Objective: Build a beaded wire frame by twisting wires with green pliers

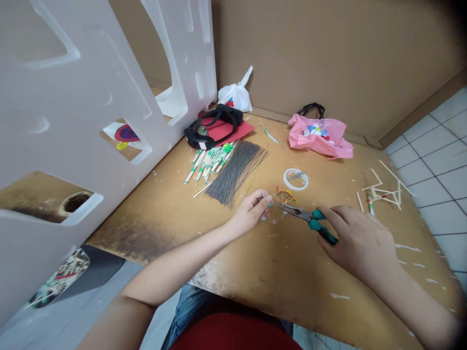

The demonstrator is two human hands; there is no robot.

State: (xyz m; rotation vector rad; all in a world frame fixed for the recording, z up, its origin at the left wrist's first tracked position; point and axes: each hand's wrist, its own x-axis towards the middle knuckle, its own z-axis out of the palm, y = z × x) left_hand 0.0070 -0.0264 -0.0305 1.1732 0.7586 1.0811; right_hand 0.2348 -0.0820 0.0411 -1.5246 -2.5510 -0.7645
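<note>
My left hand [252, 210] is closed in a pinch, with a thin strand of small clear beads [274, 221] hanging at its fingertips. What exactly lies between the fingers is partly hidden. In my right hand [359, 238] are long-nose pliers [310, 216] with teal and black handles. Their jaws point left, close to the left fingertips; whether they touch the strand I cannot tell. Just beyond the jaws lies a small tangle of red, yellow and green rubber bands [286, 196]. A white ring [296, 179] with short wires across it sits behind them.
Grey wires [235, 172] lie beside wrapped chopsticks [209, 163] and a black headset strap [219, 127]. A pink bag [321, 136] and a white bag [236, 96] stand at the back. A stick frame [386, 194] is at right; a white plastic panel [91, 97] rises at left.
</note>
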